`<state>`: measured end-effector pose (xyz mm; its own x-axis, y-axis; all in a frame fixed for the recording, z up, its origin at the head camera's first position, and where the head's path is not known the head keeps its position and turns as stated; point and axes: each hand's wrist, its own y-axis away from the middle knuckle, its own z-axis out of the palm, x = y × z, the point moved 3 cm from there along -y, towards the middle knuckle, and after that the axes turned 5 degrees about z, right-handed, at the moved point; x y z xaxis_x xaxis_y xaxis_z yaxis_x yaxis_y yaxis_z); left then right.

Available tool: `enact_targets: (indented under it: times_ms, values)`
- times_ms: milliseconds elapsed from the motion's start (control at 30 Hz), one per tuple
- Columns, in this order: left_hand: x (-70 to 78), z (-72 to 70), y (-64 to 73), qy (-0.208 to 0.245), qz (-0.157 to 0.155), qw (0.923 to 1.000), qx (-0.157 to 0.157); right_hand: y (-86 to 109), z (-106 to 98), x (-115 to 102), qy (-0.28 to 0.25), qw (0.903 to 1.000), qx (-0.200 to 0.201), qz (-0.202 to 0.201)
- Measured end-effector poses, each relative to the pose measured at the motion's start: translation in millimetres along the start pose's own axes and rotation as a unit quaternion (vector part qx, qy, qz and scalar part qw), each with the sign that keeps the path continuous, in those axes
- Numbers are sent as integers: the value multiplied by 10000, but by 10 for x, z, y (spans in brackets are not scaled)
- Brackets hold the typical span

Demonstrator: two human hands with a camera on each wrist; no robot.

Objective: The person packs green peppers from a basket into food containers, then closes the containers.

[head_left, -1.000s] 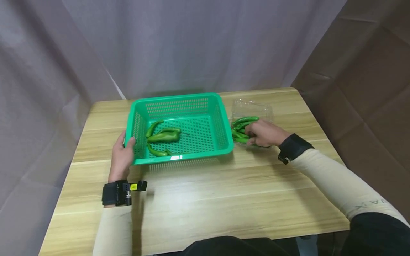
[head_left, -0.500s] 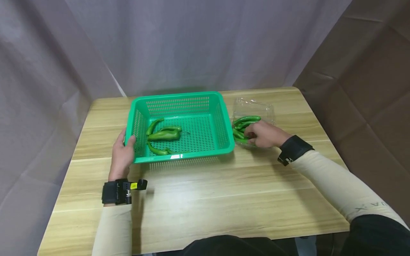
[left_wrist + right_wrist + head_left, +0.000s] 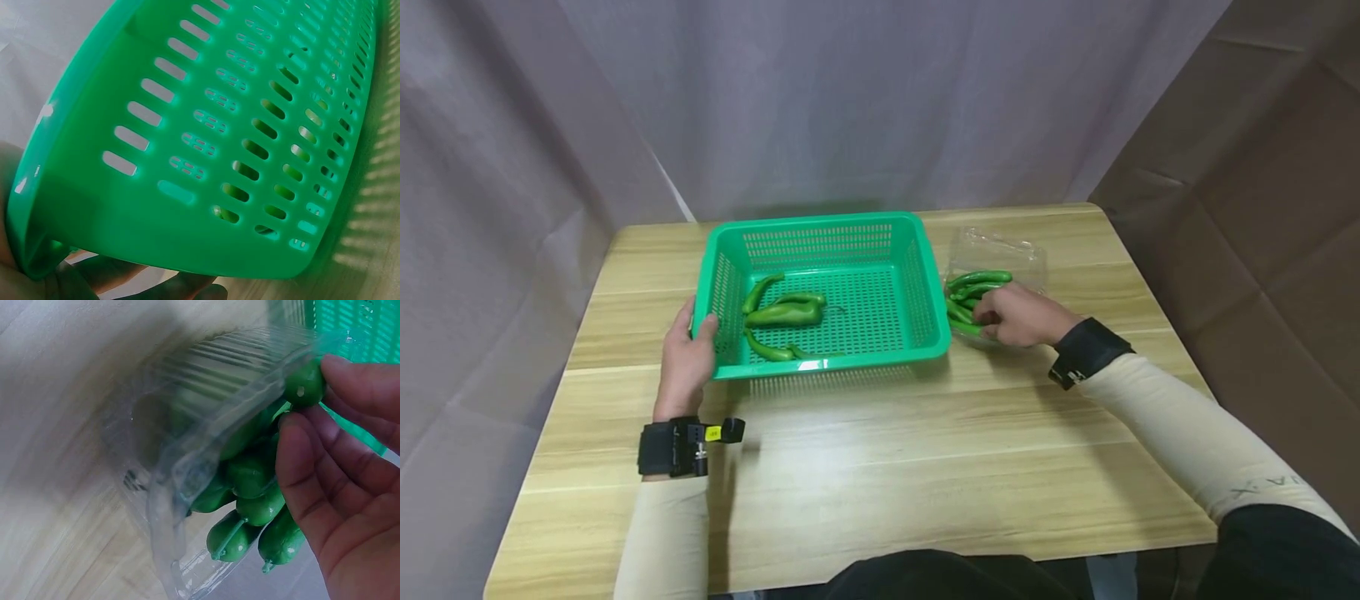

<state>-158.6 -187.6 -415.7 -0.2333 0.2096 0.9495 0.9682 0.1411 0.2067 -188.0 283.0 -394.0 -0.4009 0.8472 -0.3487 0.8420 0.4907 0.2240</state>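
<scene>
My left hand (image 3: 687, 362) grips the left end of a green plastic basket (image 3: 827, 222), its thumb over the rim and its fingers beneath in the left wrist view. Several green peppers (image 3: 786, 314) lie in the left part of the basket, one thicker than the others. To the right, my right hand (image 3: 1022, 315) reaches into a clear plastic box (image 3: 996, 247) of slender green peppers (image 3: 979, 277). Up close in the right wrist view, its thumb and a finger pinch one green pepper (image 3: 306, 384) at the box's edge. Several more stem ends poke out below it.
The basket and box stand side by side on a wood-patterned table (image 3: 850, 467), toward its back edge. A grey curtain (image 3: 850, 100) hangs behind, and brown cloth (image 3: 1262, 208) lies along the right side.
Both hands keep their places at the basket and the box, and the peppers lie as before. Only the head view has shifted slightly.
</scene>
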Motion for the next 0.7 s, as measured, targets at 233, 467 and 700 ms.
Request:
enact_targets:
  times_ms: [233,467,700]
  values:
    - [-3,-1,-5,32,-18,10000,-11,-18,19,10,5,10000,-15,-98]
    - [-12,-9,-18,-15,-57,10000,-38,-26,12,-1,84,9998,-1,-153]
    - [-10,0,-22,-95,-6,10000,-22,-113,-87,-28,188,9998,20,-79]
